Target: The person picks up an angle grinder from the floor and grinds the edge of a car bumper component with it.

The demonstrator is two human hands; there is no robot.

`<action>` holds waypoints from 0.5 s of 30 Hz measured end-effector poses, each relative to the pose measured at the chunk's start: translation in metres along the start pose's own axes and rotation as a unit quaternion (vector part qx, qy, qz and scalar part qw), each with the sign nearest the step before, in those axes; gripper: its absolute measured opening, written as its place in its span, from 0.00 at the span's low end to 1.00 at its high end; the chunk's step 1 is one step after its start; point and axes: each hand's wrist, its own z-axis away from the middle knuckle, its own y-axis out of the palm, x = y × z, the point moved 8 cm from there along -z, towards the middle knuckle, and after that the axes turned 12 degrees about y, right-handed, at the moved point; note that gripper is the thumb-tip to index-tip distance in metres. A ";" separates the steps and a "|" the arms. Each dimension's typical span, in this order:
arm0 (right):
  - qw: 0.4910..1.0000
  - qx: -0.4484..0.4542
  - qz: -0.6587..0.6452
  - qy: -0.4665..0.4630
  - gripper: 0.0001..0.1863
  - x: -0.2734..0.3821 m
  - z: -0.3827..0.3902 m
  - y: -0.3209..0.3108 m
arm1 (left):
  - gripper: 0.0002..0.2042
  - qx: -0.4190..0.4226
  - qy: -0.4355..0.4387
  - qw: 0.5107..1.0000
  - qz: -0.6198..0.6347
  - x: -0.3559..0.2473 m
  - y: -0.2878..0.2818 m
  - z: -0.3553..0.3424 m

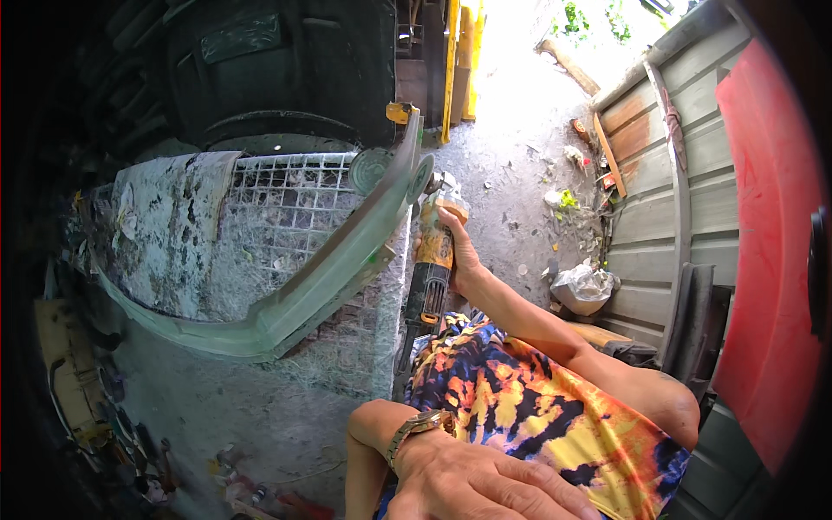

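Observation:
My right hand (463, 247) is wrapped round the body of an orange and black angle grinder (436, 251), which is held upright. The grinder's round disc (420, 179) is at the upper end of a long, curved, pale green panel (321, 290) that looks like a car bumper; I cannot tell whether they touch. That panel lies across a wire-mesh bench (286, 195). My left hand (494, 477), with a metal watch at the wrist, is close to the camera in front of my patterned shirt. Its fingers are stretched out and nothing shows in it; the fingertips are cut off below.
A worn, paint-spotted sheet (173, 234) covers the bench's left part, and a round disc (371, 171) lies at its far right corner. A large dark panel (269, 69) stands behind. Along the right are a corrugated wall (641, 234), a red panel (771, 251) and a white plastic bag (585, 289).

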 end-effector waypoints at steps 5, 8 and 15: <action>0.997 0.022 0.046 -0.059 0.28 0.037 0.004 0.009 | 0.20 0.018 -0.060 0.998 0.014 0.018 -0.004 0.001; 0.997 0.025 0.022 -0.070 0.28 0.049 0.007 -0.002 | 0.16 -0.007 -0.053 0.966 -0.253 0.014 -0.023 0.007; 0.988 -0.015 -0.037 -0.149 0.26 0.065 0.014 -0.062 | 0.05 -0.061 -0.196 0.590 -0.781 -0.091 -0.225 0.075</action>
